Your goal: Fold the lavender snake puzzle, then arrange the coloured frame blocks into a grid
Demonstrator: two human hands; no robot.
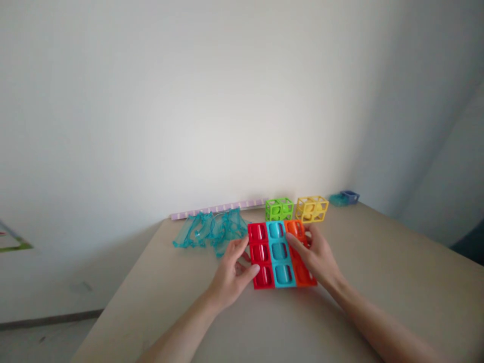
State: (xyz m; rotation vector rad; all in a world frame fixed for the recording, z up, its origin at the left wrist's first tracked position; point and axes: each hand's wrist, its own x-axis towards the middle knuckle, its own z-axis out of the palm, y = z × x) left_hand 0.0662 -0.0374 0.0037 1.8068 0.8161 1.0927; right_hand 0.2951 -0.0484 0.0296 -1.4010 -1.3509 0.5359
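A flat panel of plastic building blocks (279, 254) lies on the beige surface (378, 282) near its far edge, made of three side-by-side strips: red on the left, teal in the middle, orange on the right. The left hand (231, 272) has its grip part closed on the red strip's outer edge, thumb on the lower red cell and fingers at the side. The right hand (315, 257) rests on the orange strip, fingers spread flat over it and touching it; whether it clasps the edge cannot be told. Behind the panel stand a green open cube (279, 208) and a yellow open cube (311, 208). A heap of clear teal pieces (209, 229) lies just left.
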